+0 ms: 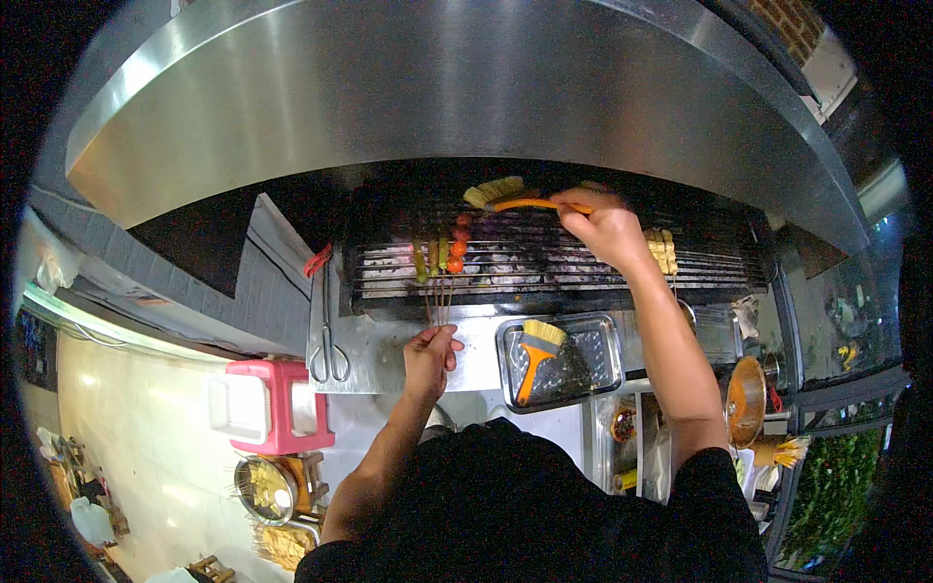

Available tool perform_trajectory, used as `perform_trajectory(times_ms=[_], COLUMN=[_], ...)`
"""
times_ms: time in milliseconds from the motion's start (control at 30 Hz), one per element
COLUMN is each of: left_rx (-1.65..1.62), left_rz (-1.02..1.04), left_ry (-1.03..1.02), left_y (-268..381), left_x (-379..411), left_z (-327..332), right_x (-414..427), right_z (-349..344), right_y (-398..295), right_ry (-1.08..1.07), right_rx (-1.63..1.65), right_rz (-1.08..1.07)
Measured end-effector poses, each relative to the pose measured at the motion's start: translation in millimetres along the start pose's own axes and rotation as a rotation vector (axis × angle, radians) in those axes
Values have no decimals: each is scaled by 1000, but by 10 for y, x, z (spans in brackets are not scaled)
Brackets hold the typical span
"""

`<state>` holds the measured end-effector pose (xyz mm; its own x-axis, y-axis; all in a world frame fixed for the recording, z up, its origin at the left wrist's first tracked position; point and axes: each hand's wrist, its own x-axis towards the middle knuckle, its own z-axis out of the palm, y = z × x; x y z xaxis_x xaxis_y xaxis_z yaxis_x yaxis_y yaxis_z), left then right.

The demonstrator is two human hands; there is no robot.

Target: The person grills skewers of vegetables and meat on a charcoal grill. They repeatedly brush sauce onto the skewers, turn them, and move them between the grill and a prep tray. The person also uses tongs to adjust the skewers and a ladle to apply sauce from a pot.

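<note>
Several thin skewers (438, 300) are pinched by their lower ends in my left hand (431, 358). Their food lies over the left part of the charcoal grill grate (539, 270): green vegetable pieces (420, 262) and round red pieces, perhaps tomatoes (457, 249). My right hand (601, 222) grips the orange handle of a basting brush (496, 192), its pale bristles pointing left above the back of the grate. Right of that hand, pale skewered food (660, 251) rests on the grate. A second, wider orange-handled brush (541, 346) lies in a metal tray (616, 364) in front of the grill.
A steel hood (437, 87) overhangs the grill. Long scissor-handled tongs (327, 328) lie on the steel ledge at left. A pink stool (277, 437) and a bowl of skewered food (267, 490) stand lower left. At right are a pan of reddish powder (746, 402) and a bundle of skewers (783, 452).
</note>
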<state>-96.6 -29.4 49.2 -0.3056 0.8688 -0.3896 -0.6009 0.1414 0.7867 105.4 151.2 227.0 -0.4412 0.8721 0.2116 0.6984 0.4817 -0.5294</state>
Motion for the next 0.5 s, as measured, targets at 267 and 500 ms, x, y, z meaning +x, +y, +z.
perform_trajectory(times_ms=[267, 500], left_rx=[0, 70], left_rz=[-34, -32], left_ry=[-45, -69], left_y=[-61, -125], left_x=[28, 83], left_z=[7, -70], right_x=[-20, -119], right_z=[211, 583], right_y=[75, -123], right_ry=[7, -104], right_rx=[33, -6], right_rz=[-68, -392])
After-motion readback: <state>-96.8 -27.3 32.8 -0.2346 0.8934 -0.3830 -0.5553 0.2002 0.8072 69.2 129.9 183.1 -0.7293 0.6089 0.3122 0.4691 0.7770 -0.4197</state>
